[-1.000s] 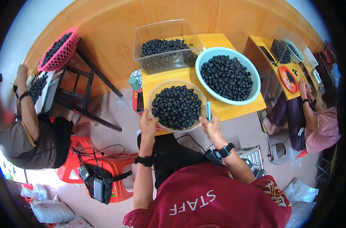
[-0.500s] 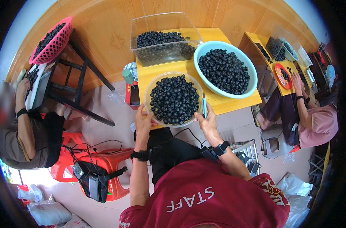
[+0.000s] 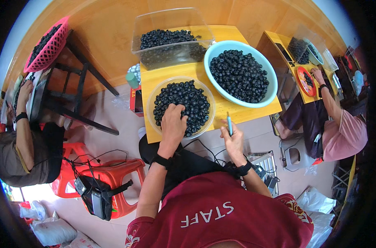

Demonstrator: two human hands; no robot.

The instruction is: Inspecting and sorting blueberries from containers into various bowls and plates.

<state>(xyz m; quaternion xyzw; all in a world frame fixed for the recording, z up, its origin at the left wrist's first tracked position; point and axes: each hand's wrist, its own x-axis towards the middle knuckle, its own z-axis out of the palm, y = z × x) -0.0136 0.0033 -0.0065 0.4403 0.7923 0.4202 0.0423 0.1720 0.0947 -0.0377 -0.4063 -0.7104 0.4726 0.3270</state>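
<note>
A clear round bowl point(image 3: 211, 108) stands at the near edge of the yellow table, heaped with small round black pieces point(image 3: 187, 93) that have holes in them. My left hand point(image 3: 173, 124) reaches into it, fingers curled down among the pieces; its fingertips are partly hidden. To the right of the bowl, just off the table edge, my right hand point(image 3: 234, 142) grips a slim light-blue tool point(image 3: 229, 124) with a thin tip pointing up and away. I cannot tell what kind of tool it is.
Behind the bowl on the yellow table point(image 3: 231, 117) are a clear rectangular bin point(image 3: 163, 62) and a light-blue basin point(image 3: 273, 84), both holding black pieces. A red stool point(image 3: 128, 173) with a black bag stands at left. Other people work at both sides, one near a pink basket point(image 3: 51, 51).
My left hand has gone from the bowl's rim into the black pieces. My right hand has left the rim and now holds the light-blue tool upright, clear of the bowl.
</note>
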